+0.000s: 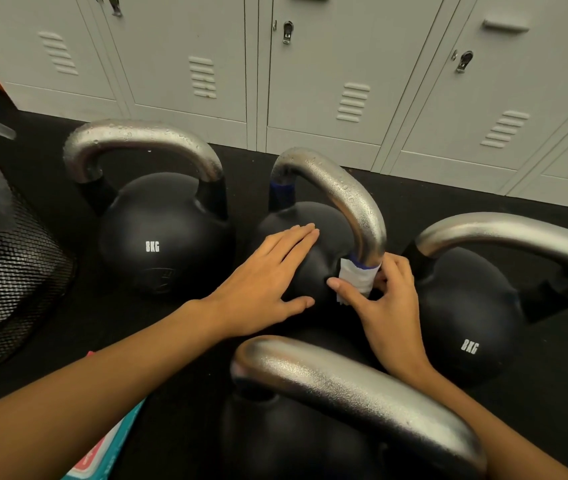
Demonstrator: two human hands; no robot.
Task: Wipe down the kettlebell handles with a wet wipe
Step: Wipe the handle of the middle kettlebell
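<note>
Several black kettlebells with silver handles stand on the dark floor. The middle kettlebell (305, 244) has a silver handle (344, 195) with blue bands at its ends. My left hand (268, 275) lies flat on its black body, fingers straight. My right hand (386, 299) wraps a white wet wipe (358, 278) around the near base of that handle, thumb on one side and fingers curled behind. The left kettlebell (157, 233) and the right kettlebell (469, 306) are marked 8KG. The nearest kettlebell's handle (362, 393) crosses below my hands.
A black mesh bin (8, 271) with a clear liner stands at the left. A teal and pink packet (102, 452) lies on the floor under my left forearm. Grey lockers (310, 81) line the wall behind the kettlebells.
</note>
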